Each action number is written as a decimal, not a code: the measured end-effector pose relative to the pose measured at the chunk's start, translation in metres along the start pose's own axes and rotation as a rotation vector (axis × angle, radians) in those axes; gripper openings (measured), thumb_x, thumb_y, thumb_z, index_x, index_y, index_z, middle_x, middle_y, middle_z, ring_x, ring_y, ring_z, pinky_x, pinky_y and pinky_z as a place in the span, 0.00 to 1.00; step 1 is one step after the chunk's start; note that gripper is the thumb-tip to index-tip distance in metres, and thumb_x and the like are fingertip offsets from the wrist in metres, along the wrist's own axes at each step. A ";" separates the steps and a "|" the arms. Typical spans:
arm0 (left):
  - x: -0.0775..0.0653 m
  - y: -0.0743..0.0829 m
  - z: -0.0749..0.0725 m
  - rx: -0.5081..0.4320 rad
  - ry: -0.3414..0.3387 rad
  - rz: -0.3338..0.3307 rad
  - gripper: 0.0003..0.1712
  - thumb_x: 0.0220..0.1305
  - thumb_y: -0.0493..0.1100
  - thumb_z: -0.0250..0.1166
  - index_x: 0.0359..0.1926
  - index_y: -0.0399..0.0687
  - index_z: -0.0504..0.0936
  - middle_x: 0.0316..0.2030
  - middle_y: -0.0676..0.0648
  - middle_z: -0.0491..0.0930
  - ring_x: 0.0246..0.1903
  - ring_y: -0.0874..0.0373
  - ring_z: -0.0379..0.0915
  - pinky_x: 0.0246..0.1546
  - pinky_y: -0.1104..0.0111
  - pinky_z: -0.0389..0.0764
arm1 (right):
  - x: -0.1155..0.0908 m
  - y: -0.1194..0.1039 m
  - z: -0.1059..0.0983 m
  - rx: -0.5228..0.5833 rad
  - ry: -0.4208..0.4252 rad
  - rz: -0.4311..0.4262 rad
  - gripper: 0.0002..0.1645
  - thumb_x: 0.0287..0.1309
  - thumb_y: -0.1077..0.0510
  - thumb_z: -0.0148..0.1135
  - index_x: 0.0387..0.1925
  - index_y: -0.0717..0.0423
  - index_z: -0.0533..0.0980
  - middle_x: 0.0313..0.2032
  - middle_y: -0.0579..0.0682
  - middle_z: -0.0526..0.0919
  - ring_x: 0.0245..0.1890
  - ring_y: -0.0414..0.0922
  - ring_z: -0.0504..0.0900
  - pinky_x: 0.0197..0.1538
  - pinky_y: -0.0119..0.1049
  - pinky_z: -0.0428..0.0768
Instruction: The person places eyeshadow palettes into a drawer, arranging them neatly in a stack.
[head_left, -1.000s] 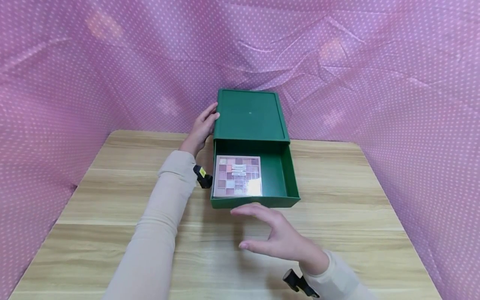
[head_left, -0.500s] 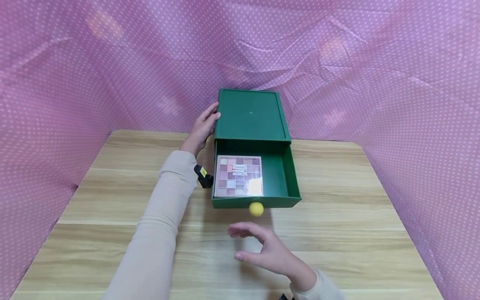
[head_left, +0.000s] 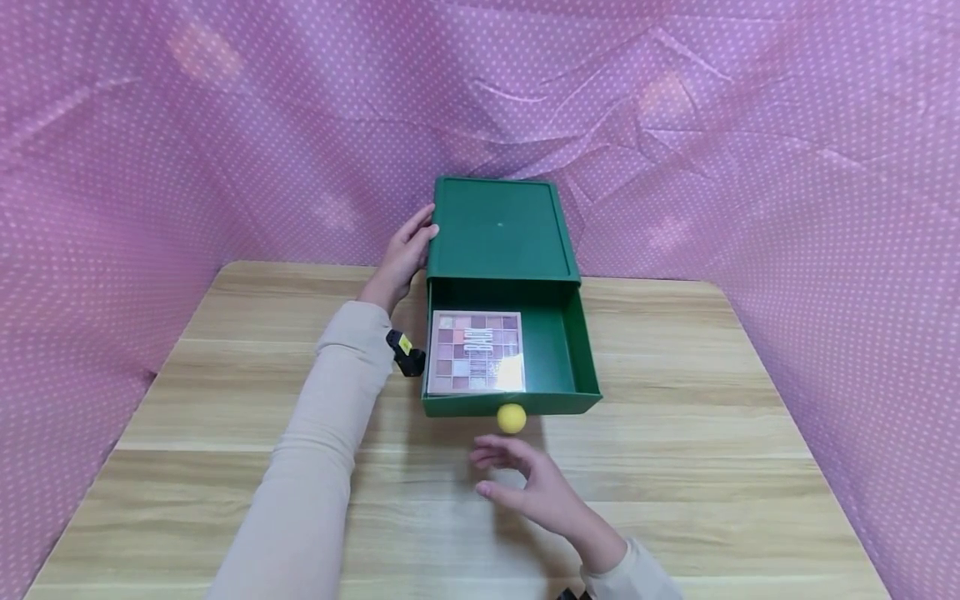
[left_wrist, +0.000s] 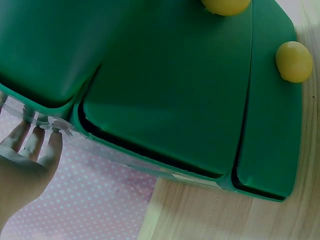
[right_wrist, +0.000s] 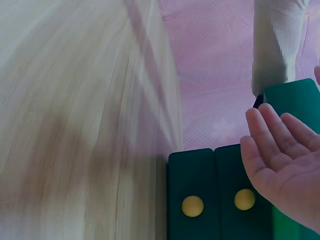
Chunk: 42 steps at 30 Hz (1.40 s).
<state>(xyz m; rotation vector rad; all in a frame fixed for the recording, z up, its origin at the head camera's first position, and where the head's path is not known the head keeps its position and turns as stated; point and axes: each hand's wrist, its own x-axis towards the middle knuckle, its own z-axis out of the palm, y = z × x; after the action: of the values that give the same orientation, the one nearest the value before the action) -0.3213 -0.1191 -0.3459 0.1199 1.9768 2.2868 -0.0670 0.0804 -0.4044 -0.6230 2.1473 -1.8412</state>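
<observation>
A green drawer cabinet (head_left: 498, 225) stands at the back of the table. Its top drawer (head_left: 551, 358) is pulled out, with a round yellow knob (head_left: 512, 418) on the front. An eyeshadow palette (head_left: 476, 354) with a clear, lettered lid lies flat in the drawer's left part. My left hand (head_left: 405, 257) rests against the cabinet's left side, its fingers extended; the left wrist view shows these fingers (left_wrist: 35, 145) at the cabinet wall. My right hand (head_left: 536, 487) hovers just in front of the knob, fingers loosely bent and thumb apart, holding nothing.
Lower drawers with yellow knobs (right_wrist: 192, 206) are closed under the pulled-out one. The wooden table (head_left: 697, 467) stretches to both sides and in front. A pink dotted cloth (head_left: 315, 125) hangs behind and at both sides.
My right hand has drawn back from the drawer front toward me, uncovering the yellow knob, then shifted slightly right. The left hand, drawer and palette have stayed in place.
</observation>
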 end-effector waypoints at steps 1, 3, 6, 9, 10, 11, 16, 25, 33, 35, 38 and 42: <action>0.000 0.000 0.000 0.002 0.000 -0.002 0.26 0.62 0.46 0.52 0.62 0.60 0.60 0.59 0.53 0.58 0.48 0.53 0.65 0.43 0.64 0.69 | 0.001 0.001 0.000 0.009 0.023 0.007 0.25 0.47 0.68 0.60 0.50 0.68 0.66 0.42 0.59 0.75 0.42 0.55 0.73 0.48 0.48 0.67; -0.001 0.000 0.000 0.006 0.000 -0.002 0.26 0.62 0.46 0.52 0.61 0.61 0.60 0.59 0.54 0.58 0.48 0.54 0.65 0.44 0.63 0.68 | 0.002 0.002 -0.002 0.027 0.074 -0.004 0.23 0.47 0.68 0.60 0.48 0.68 0.67 0.40 0.61 0.75 0.41 0.55 0.74 0.47 0.48 0.68; -0.001 0.000 0.001 0.003 0.002 -0.003 0.26 0.62 0.46 0.52 0.61 0.61 0.61 0.59 0.54 0.58 0.49 0.54 0.65 0.44 0.63 0.68 | 0.003 0.002 -0.004 0.054 0.165 -0.013 0.20 0.47 0.67 0.60 0.45 0.67 0.69 0.38 0.60 0.76 0.39 0.53 0.75 0.45 0.44 0.70; -0.002 0.000 0.001 0.000 0.006 -0.001 0.25 0.62 0.46 0.52 0.61 0.61 0.61 0.59 0.54 0.58 0.49 0.54 0.65 0.44 0.64 0.68 | 0.004 0.000 -0.007 0.081 0.230 -0.016 0.18 0.47 0.66 0.61 0.42 0.67 0.70 0.36 0.60 0.77 0.38 0.51 0.75 0.44 0.42 0.71; -0.002 0.000 0.001 -0.001 0.007 -0.002 0.25 0.62 0.46 0.52 0.61 0.61 0.61 0.59 0.54 0.58 0.49 0.54 0.65 0.44 0.64 0.68 | 0.004 -0.001 -0.008 0.085 0.245 -0.004 0.17 0.48 0.65 0.61 0.42 0.67 0.71 0.36 0.59 0.77 0.38 0.51 0.76 0.44 0.41 0.71; -0.002 0.001 0.002 -0.002 0.007 -0.003 0.25 0.62 0.46 0.52 0.61 0.61 0.61 0.59 0.54 0.58 0.49 0.54 0.65 0.44 0.64 0.68 | 0.004 -0.001 -0.009 0.089 0.257 0.009 0.17 0.48 0.65 0.61 0.42 0.67 0.71 0.36 0.59 0.77 0.38 0.51 0.75 0.44 0.40 0.71; -0.001 0.001 0.001 0.003 -0.002 -0.001 0.26 0.62 0.47 0.52 0.62 0.60 0.60 0.59 0.54 0.58 0.49 0.54 0.64 0.45 0.65 0.68 | 0.007 -0.004 -0.011 0.117 0.304 0.079 0.16 0.49 0.64 0.60 0.41 0.67 0.72 0.37 0.62 0.77 0.39 0.53 0.75 0.43 0.37 0.72; 0.000 0.001 0.000 0.013 -0.009 0.002 0.27 0.62 0.47 0.51 0.63 0.58 0.58 0.59 0.53 0.57 0.49 0.54 0.64 0.43 0.65 0.68 | 0.011 -0.005 -0.011 0.157 0.334 0.106 0.13 0.52 0.63 0.58 0.39 0.66 0.73 0.37 0.56 0.78 0.41 0.50 0.76 0.43 0.36 0.72; 0.001 0.000 0.000 0.014 0.007 -0.002 0.26 0.62 0.47 0.51 0.62 0.60 0.60 0.58 0.53 0.58 0.48 0.55 0.65 0.42 0.65 0.68 | 0.013 -0.007 -0.008 0.160 0.369 0.071 0.12 0.52 0.64 0.58 0.38 0.68 0.73 0.36 0.56 0.78 0.39 0.49 0.77 0.43 0.36 0.73; 0.001 0.000 0.000 0.006 0.009 -0.004 0.25 0.62 0.46 0.51 0.61 0.60 0.61 0.58 0.53 0.59 0.48 0.55 0.65 0.42 0.65 0.69 | 0.014 -0.007 -0.008 0.164 0.375 0.065 0.12 0.52 0.64 0.57 0.38 0.68 0.74 0.35 0.56 0.79 0.39 0.53 0.76 0.43 0.36 0.73; 0.002 0.000 0.000 -0.001 0.007 -0.006 0.25 0.63 0.46 0.51 0.61 0.60 0.61 0.58 0.53 0.59 0.47 0.55 0.65 0.42 0.65 0.69 | 0.014 -0.008 -0.007 0.168 0.380 0.059 0.12 0.52 0.63 0.58 0.38 0.68 0.74 0.34 0.56 0.79 0.40 0.57 0.75 0.42 0.36 0.73; 0.002 0.001 0.000 -0.001 0.005 -0.007 0.25 0.63 0.46 0.51 0.61 0.60 0.61 0.58 0.53 0.58 0.47 0.55 0.66 0.43 0.65 0.69 | 0.015 -0.008 -0.007 0.182 0.388 0.049 0.14 0.51 0.62 0.58 0.38 0.69 0.74 0.35 0.57 0.79 0.39 0.57 0.75 0.43 0.37 0.73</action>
<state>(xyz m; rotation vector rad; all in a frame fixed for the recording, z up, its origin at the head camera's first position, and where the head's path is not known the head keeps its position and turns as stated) -0.3233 -0.1187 -0.3447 0.1071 1.9754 2.2866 -0.0817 0.0790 -0.3935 -0.1813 2.1517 -2.2468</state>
